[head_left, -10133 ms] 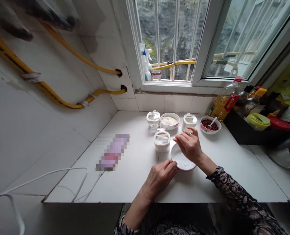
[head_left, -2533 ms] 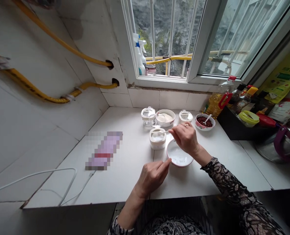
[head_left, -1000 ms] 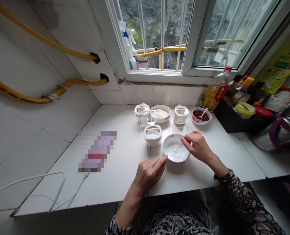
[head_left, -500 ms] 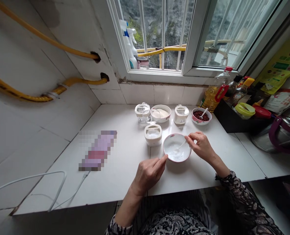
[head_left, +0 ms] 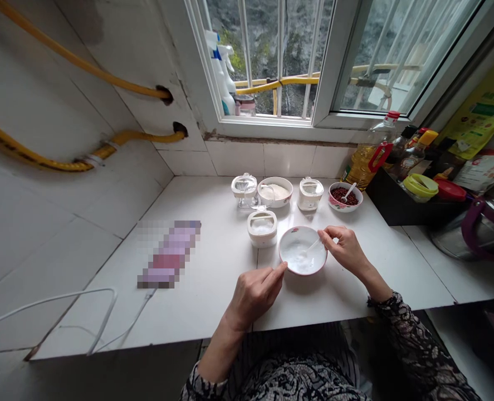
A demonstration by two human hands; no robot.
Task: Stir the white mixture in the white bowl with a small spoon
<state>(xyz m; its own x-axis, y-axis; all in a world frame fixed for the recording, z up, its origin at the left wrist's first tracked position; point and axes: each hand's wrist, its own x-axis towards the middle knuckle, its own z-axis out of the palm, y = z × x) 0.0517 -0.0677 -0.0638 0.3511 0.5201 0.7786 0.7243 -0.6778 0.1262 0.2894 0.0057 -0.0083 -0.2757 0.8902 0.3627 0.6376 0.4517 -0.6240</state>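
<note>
A white bowl point(head_left: 293, 239) with a pink rim stands on the counter, with white stuff at its bottom. My right hand point(head_left: 343, 248) pinches the handle of a small white spoon point(head_left: 312, 247), whose tip rests in the bowl. Thumb and forefinger of my left hand point(head_left: 258, 291) close on the bowl's near left rim. Just left of the bowl is a square lidded jar point(head_left: 262, 229) holding something white. Behind stand a clear-lidded jar point(head_left: 244, 187), a bowl of pale powder point(head_left: 277, 190), another lidded jar point(head_left: 311, 195) and a bowl of dark red beans point(head_left: 345, 197) with a white spoon.
On the left of the white counter point(head_left: 213, 278) lies a blurred-out phone point(head_left: 169, 253) with a white cable point(head_left: 136, 317). An oil bottle point(head_left: 367, 159), a black box point(head_left: 386, 200) of condiments and a metal pot point(head_left: 451, 231) stand right. A window is behind.
The whole view has shifted slightly. Both hands keep their hold on the bowl and spoon, with no clear movement relative to the counter.
</note>
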